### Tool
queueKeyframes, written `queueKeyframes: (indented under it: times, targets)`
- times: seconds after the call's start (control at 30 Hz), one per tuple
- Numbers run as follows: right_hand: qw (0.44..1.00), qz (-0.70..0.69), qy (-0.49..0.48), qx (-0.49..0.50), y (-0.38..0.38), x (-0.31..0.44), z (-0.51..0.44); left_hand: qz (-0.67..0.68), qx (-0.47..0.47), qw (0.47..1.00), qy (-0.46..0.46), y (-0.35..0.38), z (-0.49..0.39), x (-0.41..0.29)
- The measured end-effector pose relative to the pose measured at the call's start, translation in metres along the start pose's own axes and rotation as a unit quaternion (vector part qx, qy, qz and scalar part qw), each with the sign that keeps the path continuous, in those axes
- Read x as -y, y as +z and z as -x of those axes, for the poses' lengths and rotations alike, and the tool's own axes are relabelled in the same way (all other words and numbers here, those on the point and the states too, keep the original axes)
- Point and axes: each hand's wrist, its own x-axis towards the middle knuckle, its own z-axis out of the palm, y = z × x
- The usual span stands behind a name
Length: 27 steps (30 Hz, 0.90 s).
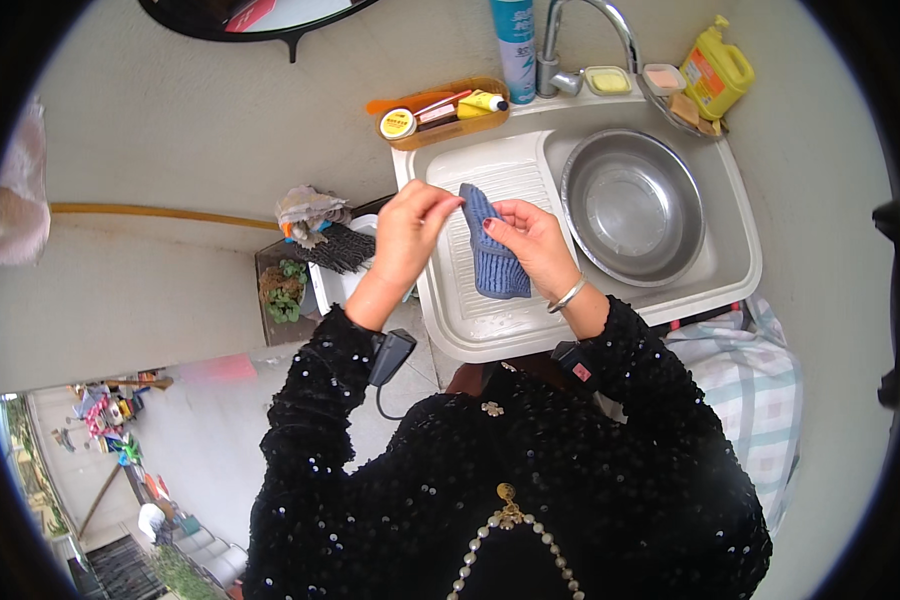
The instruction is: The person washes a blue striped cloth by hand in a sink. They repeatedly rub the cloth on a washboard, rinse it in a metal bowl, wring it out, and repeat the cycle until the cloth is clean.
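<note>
A blue ribbed cloth (496,262) with a darker edge binding is held folded above the ribbed drainboard (461,169) of the sink. My left hand (411,225) pinches its upper corner between thumb and fingertips. On the other side, my right hand (531,236) grips the cloth's edge, thumb in front and fingers behind. A bangle circles my right wrist. To the right, a round stainless steel basin (634,206) sits in the sink bowl, with what looks like a little water in its bottom.
Behind the sink stand an amber tray (450,135) of toiletries, a spray can (515,52), a chrome faucet (551,71), soap dishes (607,80) and a yellow pump jug (716,75). Left of the sink are a mop head (337,244) and a potted plant (283,292). Checked fabric (750,397) hangs right.
</note>
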Motion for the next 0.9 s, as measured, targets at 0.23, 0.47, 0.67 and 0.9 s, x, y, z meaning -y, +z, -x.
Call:
queueKeyframes:
  times: [0.23, 0.47, 0.67, 0.9]
  targets:
    - [0.998, 0.017, 0.042, 0.046, 0.016, 0.009, -0.012, -0.498, 0.157, 0.834, -0.178, -0.158, 0.118, 0.095]
    - [0.993, 0.037, 0.068, 0.087, 0.052, -0.014, -0.021, 0.166, 0.016, 0.960, -0.225, -0.116, 0.139, 0.077]
    - [0.953, -0.206, 0.167, 0.145, 0.052, -0.015, -0.026, 0.468, 0.042, 0.858, -0.209, -0.037, 0.075, 0.019]
    - [0.934, -0.316, 0.169, 0.000, -0.054, -0.016, -0.023, 0.480, 0.033, 0.839, -0.253, -0.060, 0.079, 0.054]
